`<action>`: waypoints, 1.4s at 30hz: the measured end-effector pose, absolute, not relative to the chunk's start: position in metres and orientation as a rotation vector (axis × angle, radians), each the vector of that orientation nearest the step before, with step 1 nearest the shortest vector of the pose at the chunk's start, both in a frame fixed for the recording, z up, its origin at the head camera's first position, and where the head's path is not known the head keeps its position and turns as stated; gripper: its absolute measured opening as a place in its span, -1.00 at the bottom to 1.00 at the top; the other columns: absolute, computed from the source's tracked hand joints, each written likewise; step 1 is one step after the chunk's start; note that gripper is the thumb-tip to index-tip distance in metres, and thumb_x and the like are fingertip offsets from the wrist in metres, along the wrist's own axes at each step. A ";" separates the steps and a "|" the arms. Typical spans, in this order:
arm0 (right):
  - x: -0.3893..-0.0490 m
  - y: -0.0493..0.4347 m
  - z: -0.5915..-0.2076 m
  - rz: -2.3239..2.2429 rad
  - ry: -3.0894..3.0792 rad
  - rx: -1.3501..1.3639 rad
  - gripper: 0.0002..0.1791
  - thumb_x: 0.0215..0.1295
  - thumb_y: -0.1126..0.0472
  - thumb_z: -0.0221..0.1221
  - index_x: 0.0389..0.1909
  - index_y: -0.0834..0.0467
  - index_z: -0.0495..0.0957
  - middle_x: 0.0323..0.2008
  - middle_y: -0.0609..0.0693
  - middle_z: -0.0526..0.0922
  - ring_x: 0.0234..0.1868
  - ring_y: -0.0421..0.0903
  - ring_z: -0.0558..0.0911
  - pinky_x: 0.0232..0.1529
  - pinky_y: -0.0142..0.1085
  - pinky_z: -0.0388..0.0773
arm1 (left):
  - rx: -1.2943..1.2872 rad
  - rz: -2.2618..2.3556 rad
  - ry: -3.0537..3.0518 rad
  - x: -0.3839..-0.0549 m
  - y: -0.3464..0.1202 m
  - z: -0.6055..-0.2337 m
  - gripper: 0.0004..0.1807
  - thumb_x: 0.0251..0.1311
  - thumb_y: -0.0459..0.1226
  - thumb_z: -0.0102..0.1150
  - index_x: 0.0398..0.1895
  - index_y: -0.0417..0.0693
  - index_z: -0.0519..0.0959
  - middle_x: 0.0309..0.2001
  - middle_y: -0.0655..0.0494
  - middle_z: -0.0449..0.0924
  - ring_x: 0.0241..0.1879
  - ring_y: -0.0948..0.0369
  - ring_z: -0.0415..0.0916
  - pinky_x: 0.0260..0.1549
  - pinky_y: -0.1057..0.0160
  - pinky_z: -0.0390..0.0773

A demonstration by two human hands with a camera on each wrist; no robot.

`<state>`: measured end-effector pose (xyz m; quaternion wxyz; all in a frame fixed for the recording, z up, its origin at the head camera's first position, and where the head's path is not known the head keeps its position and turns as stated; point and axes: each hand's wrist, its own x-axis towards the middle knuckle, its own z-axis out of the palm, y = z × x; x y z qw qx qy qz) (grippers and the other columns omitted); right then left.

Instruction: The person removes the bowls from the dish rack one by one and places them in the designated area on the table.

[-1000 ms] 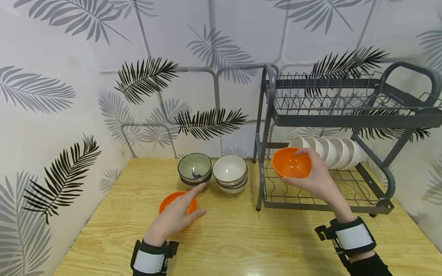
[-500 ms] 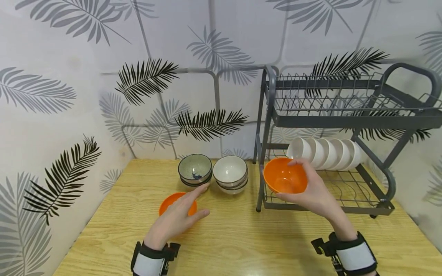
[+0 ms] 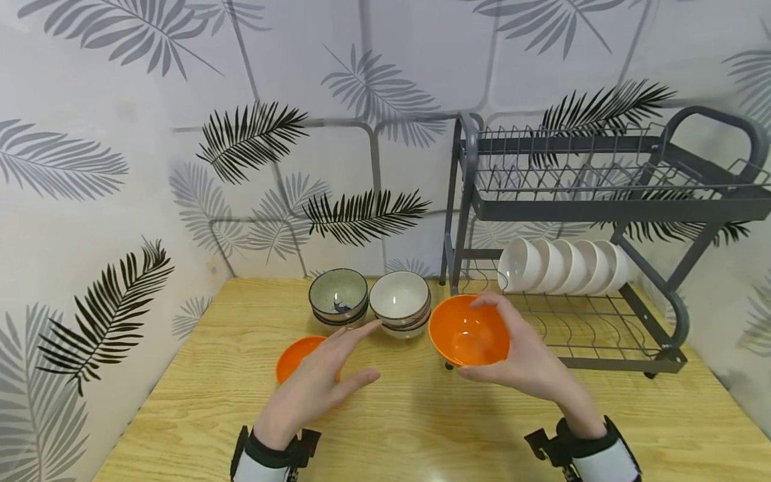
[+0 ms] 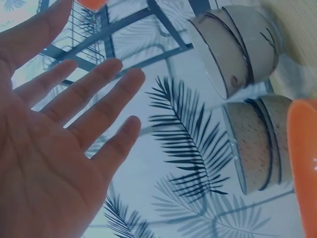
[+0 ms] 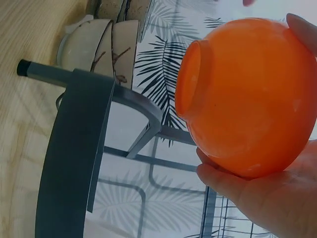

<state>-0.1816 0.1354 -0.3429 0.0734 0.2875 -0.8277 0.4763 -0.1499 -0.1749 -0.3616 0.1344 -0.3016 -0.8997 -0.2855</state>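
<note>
In the head view my right hand (image 3: 524, 355) holds an orange bowl (image 3: 468, 331) by its rim, between thumb and fingers, in front of the rack's lower left corner. The right wrist view shows that bowl's underside and foot ring (image 5: 190, 79), clear of the table. My left hand (image 3: 322, 381) hovers with straight, spread fingers over a second orange bowl (image 3: 296, 355), partly hidden beneath it. Its palm (image 4: 54, 148) holds nothing. Behind stand a stack of green-grey bowls (image 3: 338, 292) and a stack of white dark-rimmed bowls (image 3: 400, 296).
A dark two-tier dish rack (image 3: 626, 211) stands at the right. On its lower tier several white bowls (image 3: 560, 266) lean on edge in a row. The wooden table (image 3: 409, 428) meets a leaf-patterned wall covering (image 3: 271, 60) at the back.
My right hand has brought the orange bowl left and down, from over the rack's lower tier to beside the white stack. My left hand has shifted slightly right, with its fingers spread wider.
</note>
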 end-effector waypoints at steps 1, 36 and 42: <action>-0.181 0.134 -0.344 1.441 -2.482 0.879 -0.10 -0.26 0.17 0.54 0.15 0.14 0.25 0.13 0.13 0.39 -0.03 0.10 0.49 -0.21 -0.05 0.62 | -0.896 -0.832 -2.591 -0.149 -0.173 -0.360 -0.27 0.22 -0.08 0.21 0.45 0.14 0.20 0.37 0.20 0.29 0.33 0.16 0.20 0.32 -0.05 0.20; -0.167 0.100 -0.355 1.527 -2.518 1.142 -0.04 -0.17 -0.02 0.49 0.29 -0.01 0.23 0.12 -0.04 0.48 -0.03 -0.09 0.54 -0.10 -0.07 0.61 | -1.398 -0.468 -2.196 -0.133 -0.117 -0.359 -0.50 0.08 -0.13 0.32 0.12 -0.04 0.55 0.15 0.11 0.55 0.27 0.11 0.30 0.32 -0.08 0.21; -0.166 0.101 -0.354 1.551 -2.513 1.150 -0.02 -0.17 -0.01 0.50 0.32 -0.02 0.21 0.11 0.00 0.49 -0.02 -0.05 0.52 -0.12 -0.07 0.62 | -1.408 -0.491 -2.178 -0.132 -0.114 -0.359 -0.61 0.07 -0.20 0.33 0.02 -0.02 0.62 0.06 0.15 0.62 0.21 0.15 0.37 0.31 -0.04 0.25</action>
